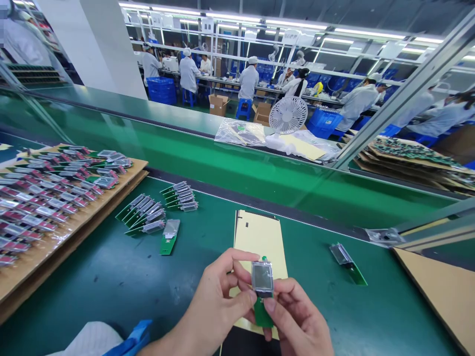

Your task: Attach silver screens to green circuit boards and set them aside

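I hold a small green circuit board with a silvery screen (262,287) between both hands, just above the near end of the yellow backing sheet (260,240) that lies on the green mat (111,282). My left hand (215,301) pinches it with the thumb at the screen's lower edge and the forefinger curled over the top corner. My right hand (299,321) grips the bare green tail of the board from the right side, fingers narrow and closed on it. My wrists and forearms are cut off by the bottom edge, and a blue cuff (131,338) shows below the left one.

Right of the yellow sheet a single board (347,263) lies alone on the mat, screen up. Left of the sheet sit loose boards: one by itself (169,236), a fanned row (143,212) and a smaller fanned row (180,196) farther back. Farther left, a cardboard tray (74,227) carries many rows of boards (48,193); red tabs show on them, but glare blurs the detail and the left edge cuts the tray off.

Beyond the sheet runs a green conveyor belt (260,173). On its far side rest a clear plastic bag (239,132), contents unclear, and a small white fan (288,115). To the right, behind a slanted metal post (404,91), stacked cardboard sheets (411,160) hold parts too small to tell. At the back, people in white coats (248,81) sit beside blue crates (162,90) and open cartons (218,104) whose insides are hidden.
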Motion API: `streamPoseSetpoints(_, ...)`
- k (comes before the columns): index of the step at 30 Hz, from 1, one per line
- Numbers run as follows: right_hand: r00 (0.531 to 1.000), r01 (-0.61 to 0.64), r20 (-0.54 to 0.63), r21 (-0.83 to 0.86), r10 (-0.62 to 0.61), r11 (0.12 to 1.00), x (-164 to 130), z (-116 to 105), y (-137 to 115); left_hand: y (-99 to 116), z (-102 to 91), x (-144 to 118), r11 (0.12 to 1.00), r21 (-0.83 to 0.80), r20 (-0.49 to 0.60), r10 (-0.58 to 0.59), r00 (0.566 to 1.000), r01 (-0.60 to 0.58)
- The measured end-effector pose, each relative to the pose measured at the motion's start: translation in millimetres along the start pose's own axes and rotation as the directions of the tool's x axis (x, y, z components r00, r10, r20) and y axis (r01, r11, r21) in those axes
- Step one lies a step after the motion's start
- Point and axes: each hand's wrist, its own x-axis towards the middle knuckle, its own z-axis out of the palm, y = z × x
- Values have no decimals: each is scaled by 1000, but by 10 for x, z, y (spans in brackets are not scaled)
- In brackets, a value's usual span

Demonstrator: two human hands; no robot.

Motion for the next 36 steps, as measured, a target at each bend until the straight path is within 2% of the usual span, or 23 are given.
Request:
streamPoseSetpoints(4, 996, 86, 25, -98, -83, 992, 18, -15, 59, -48, -6, 6, 996, 56, -7, 65, 998, -64)
streamPoseSetpoints(8, 997, 72, 11, -100, -71, 992, 26, -46, 57, -79, 2, 13, 998, 29, 15, 47, 999, -47)
streamPoseSetpoints(13, 987, 98, 142, -152, -76, 983, 21, -25, -83, -59, 8, 29, 998, 40, 9, 50, 999, -50)
streamPoseSetpoints(17, 992, 124, 72, -318, -106, 940, 82, -97, -171, -117, -24, 58, 990, 106, 53, 89, 995, -94)
streamPoseSetpoints(18, 987, 163, 59, -406, -153, 899, 126, -154, -202, -133, -38, 66, 986, 133, 41, 99, 994, -104)
streamPoseSetpoints(19, 970, 229, 51, -525, -238, 819, 183, -228, -242, -144, -55, 73, 980, 164, 12, 116, 993, -116)
streamPoseSetpoints(21, 887, 331, 57, -772, -459, 543, 322, -412, -349, -147, -94, 86, 967, 215, -62, 155, 986, -138)
streamPoseSetpoints(22, 828, 320, 55, -864, -558, 389, 398, -511, -410, -142, -115, 91, 964, 225, -94, 168, 981, -144)
streamPoseSetpoints(24, 769, 233, 8, -935, -640, 268, 545, -698, -522, -124, -154, 98, 966, 218, -117, 169, 979, -141)
streamPoseSetpoints(25, 761, 187, -26, -948, -649, 256, 613, -777, -565, -115, -172, 101, 969, 210, -98, 152, 983, -129)
streamPoseSetpoints(29, 785, 53, -115, -967, -609, 250, 829, -986, -629, -102, -209, 110, 971, 217, -24, 110, 994, -102)
streamPoseSetpoints(32, 799, -32, -179, -966, -574, 256, 934, -1067, -626, -110, -200, 129, 967, 234, -55, 113, 992, -97)
streamPoseSetpoints(36, 782, -98, -228, -964, -581, 246, 987, -1109, -640, -133, -198, 157, 948, 305, -65, 116, 991, -91)
